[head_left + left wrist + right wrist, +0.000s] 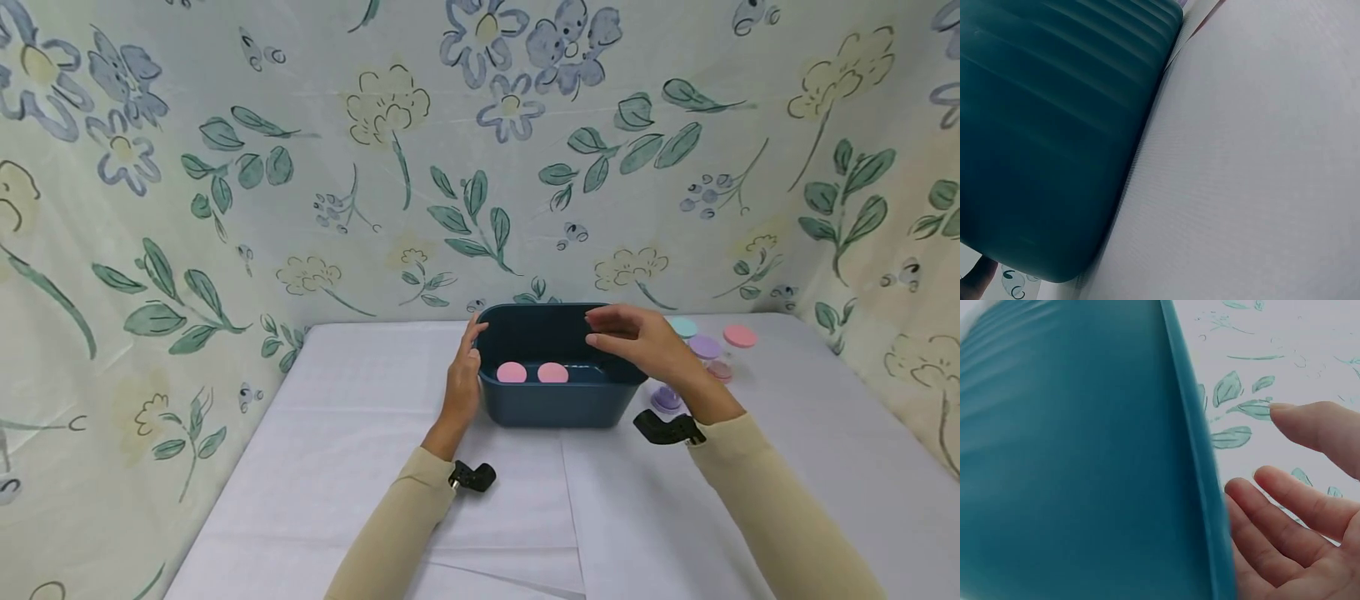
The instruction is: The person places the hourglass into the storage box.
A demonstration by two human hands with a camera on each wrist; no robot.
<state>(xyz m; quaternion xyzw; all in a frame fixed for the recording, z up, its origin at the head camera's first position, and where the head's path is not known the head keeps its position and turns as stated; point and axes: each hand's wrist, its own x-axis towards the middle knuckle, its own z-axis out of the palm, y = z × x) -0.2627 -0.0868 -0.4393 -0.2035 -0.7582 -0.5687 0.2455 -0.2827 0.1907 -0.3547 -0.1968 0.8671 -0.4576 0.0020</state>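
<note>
A dark teal rectangular bin [557, 407] sits on the white-covered table. Two pink round-topped items [512, 372] lie inside it, near the front wall; their lower parts are hidden. Along the bin's left end rests my left hand [461, 379], its fingers extended against the outer side and rim. Only one dark fingertip [979, 275] shows beside the bin in the left wrist view. Over the bin's right end is my right hand [652, 346], thumb and fingers apart with nothing between them. The right wrist view shows its relaxed fingers [1291, 519] partly behind the bin's edge.
Right of the bin, partly behind my right arm, stand small containers with a teal lid [682, 327], a purple lid [705, 347] and a pink lid [739, 336]. A purple item [666, 398] is by the bin's right end. Floral cloth [420, 208] hangs behind the table.
</note>
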